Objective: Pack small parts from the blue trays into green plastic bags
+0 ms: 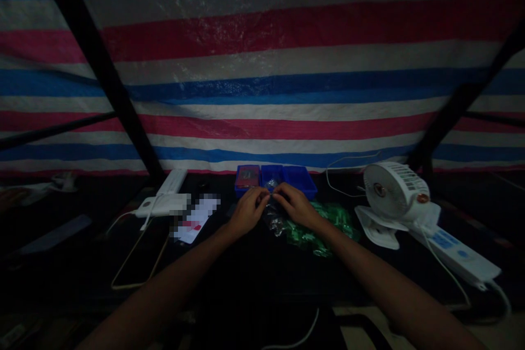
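The left hand [248,210] and right hand [296,205] meet at center, fingers [262,197] pinched narrow, any hold too dark to tell, below three blue bins [275,181].

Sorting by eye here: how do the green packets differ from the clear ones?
The green plastic packets are bright green; the clear plastic packets are colourless and silvery. The green ones spread in a wide patch, the clear ones in a small heap. The green ones lie beside the right hand, the clear ones between both hands. Both look like crinkled plastic on the dark table top.
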Action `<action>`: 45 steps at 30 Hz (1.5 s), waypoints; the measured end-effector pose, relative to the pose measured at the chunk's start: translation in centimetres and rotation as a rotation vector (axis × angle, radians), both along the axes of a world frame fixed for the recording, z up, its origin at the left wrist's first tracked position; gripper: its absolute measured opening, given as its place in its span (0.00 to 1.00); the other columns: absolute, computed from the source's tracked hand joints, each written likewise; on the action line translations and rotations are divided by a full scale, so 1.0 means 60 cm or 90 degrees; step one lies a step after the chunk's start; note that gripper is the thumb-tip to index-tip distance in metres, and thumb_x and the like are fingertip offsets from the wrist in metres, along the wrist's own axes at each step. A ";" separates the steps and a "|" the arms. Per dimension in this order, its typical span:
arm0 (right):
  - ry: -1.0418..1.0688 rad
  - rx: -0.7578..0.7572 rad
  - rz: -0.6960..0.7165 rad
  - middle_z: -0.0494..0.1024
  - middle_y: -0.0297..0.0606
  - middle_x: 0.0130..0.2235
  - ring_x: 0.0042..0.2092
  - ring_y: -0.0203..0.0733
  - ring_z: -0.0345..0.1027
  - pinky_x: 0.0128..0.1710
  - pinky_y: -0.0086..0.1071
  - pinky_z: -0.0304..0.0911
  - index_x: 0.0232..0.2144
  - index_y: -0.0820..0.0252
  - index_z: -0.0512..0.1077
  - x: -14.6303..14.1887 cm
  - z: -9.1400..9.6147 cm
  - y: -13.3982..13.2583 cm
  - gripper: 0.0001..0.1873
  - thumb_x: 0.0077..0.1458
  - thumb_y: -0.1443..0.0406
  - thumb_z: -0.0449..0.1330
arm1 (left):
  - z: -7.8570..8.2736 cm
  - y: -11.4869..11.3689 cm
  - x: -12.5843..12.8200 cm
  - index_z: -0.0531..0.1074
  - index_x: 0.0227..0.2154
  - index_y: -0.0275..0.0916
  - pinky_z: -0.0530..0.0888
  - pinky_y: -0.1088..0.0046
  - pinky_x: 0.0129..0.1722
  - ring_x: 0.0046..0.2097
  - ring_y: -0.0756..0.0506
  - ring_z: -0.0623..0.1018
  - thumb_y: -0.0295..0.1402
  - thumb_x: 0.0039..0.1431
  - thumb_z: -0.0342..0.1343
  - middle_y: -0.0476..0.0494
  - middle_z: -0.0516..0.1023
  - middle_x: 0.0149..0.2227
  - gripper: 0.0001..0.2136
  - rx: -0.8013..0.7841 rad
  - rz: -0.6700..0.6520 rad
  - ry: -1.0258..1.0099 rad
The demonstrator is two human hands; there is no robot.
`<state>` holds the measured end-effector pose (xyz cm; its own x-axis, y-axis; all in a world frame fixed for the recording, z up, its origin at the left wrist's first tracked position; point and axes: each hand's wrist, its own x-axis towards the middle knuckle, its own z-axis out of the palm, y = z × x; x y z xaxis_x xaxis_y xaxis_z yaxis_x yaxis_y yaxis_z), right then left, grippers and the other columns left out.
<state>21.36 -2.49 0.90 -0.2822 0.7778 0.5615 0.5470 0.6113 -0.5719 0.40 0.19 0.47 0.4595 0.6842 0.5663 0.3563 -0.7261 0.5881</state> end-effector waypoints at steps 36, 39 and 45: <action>0.017 0.004 0.016 0.77 0.38 0.43 0.45 0.44 0.71 0.49 0.37 0.65 0.44 0.55 0.72 -0.002 0.009 -0.002 0.09 0.71 0.60 0.54 | -0.007 0.013 -0.003 0.71 0.41 0.40 0.70 0.68 0.39 0.37 0.45 0.74 0.36 0.70 0.50 0.46 0.75 0.36 0.07 0.020 0.021 0.037; 0.018 0.002 0.017 0.77 0.38 0.42 0.44 0.44 0.71 0.48 0.36 0.65 0.43 0.56 0.72 -0.001 0.009 -0.003 0.09 0.71 0.60 0.54 | -0.008 0.014 -0.003 0.70 0.42 0.40 0.70 0.69 0.38 0.37 0.45 0.74 0.37 0.71 0.50 0.47 0.74 0.36 0.07 0.017 0.021 0.042; 0.006 -0.006 0.004 0.76 0.37 0.40 0.41 0.43 0.70 0.44 0.35 0.63 0.42 0.56 0.71 -0.002 0.010 -0.004 0.09 0.70 0.59 0.54 | -0.009 0.015 -0.003 0.71 0.42 0.40 0.70 0.70 0.38 0.37 0.45 0.74 0.37 0.71 0.50 0.46 0.75 0.36 0.08 0.015 0.008 0.036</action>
